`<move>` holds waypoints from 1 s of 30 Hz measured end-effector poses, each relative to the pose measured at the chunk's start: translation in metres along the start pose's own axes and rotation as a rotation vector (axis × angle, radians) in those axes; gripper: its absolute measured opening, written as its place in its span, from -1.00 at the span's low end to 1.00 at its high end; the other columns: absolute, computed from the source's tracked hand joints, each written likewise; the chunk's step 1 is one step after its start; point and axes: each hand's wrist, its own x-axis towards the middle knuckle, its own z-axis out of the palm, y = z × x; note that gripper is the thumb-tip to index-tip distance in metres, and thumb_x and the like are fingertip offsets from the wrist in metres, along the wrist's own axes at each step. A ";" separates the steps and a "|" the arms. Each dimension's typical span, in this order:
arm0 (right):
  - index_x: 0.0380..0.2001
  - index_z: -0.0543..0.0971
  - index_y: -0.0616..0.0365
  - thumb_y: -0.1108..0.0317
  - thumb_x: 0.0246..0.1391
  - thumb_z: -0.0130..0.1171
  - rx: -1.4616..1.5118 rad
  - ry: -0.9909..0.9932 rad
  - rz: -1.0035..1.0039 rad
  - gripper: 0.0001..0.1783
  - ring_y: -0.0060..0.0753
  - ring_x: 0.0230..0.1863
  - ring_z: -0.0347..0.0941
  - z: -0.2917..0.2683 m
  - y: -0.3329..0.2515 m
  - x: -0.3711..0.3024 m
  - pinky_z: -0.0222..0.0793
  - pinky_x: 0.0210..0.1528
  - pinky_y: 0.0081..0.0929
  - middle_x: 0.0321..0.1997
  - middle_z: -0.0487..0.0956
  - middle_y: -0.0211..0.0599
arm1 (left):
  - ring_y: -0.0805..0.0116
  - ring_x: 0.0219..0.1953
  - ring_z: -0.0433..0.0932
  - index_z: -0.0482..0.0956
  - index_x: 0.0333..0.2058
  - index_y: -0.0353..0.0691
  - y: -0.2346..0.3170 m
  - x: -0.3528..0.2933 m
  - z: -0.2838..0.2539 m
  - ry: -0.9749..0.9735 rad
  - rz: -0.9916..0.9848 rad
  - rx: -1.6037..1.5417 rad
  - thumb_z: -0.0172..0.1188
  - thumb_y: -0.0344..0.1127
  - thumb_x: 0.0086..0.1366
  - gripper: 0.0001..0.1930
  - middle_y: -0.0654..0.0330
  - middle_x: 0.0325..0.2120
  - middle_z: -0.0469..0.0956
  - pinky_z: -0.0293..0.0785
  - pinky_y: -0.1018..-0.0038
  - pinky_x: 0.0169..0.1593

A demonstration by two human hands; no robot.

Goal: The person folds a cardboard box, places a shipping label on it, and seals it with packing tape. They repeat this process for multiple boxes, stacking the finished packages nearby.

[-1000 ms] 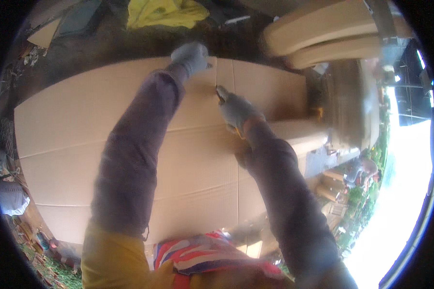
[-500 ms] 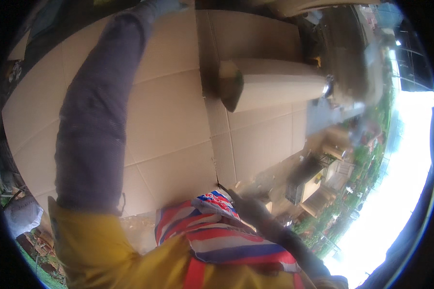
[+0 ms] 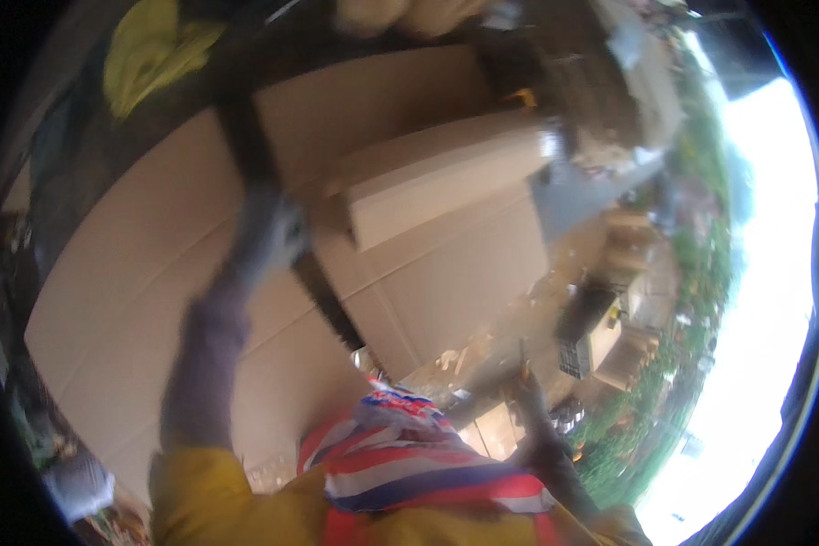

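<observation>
A large brown cardboard sheet (image 3: 146,246) lies on the left, with straight crease lines across it. My left hand (image 3: 271,232), in a greyish glove and blurred, is closed at its right edge. A dark gap parts this sheet from a second cardboard piece (image 3: 455,264) on the right. On that piece rests a long folded cardboard piece (image 3: 446,187). My right hand (image 3: 526,396) is apart from the cardboard at the lower right. From its fist points a slim knife-like tool (image 3: 522,353), too smeared to make out fully.
A yellow cloth or bag (image 3: 150,55) lies at the far left. Beyond my right hand stand a dark crate-like box (image 3: 584,332) and cardboard boxes (image 3: 632,355). Scraps (image 3: 455,359) litter the ground near the cardboard. Green plants (image 3: 623,455) border the right side.
My left hand has come back from the far edge towards me. A gap has opened between the two cardboard pieces. My right hand has moved right, away from the cardboard with the slim tool.
</observation>
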 end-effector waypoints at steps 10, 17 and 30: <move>0.30 0.22 0.10 0.27 0.15 0.07 -0.430 0.487 -0.690 -0.35 -0.15 -0.33 0.54 -0.034 -0.232 0.165 0.44 -0.34 -0.25 -0.10 0.57 0.08 | 0.11 -0.27 0.46 0.57 -0.61 -0.13 0.036 -0.109 0.016 0.011 -0.035 0.326 0.31 -0.22 0.05 -0.82 0.15 -0.52 0.50 0.35 0.14 -0.09; 0.12 0.39 -0.13 0.19 0.12 0.08 -0.579 0.477 -0.853 -0.54 0.22 0.07 0.40 -0.096 -0.352 0.295 0.34 0.08 0.03 0.03 0.47 0.11 | 0.15 -0.18 0.45 0.54 -0.40 -0.10 0.202 -0.098 0.110 0.084 -0.508 -0.198 0.18 -0.18 0.18 -0.86 0.16 -0.32 0.50 0.37 0.12 -0.11; 0.16 0.44 0.07 0.18 -0.02 0.29 -0.578 0.083 -1.757 -0.37 0.08 0.14 0.38 -0.067 -0.525 0.255 0.30 0.13 -0.09 0.09 0.48 0.01 | -0.19 0.40 -0.06 0.14 0.34 -0.16 0.416 0.063 0.306 -0.121 -0.189 0.091 0.25 0.15 0.11 -0.09 -0.12 0.37 -0.01 -0.05 -0.12 0.35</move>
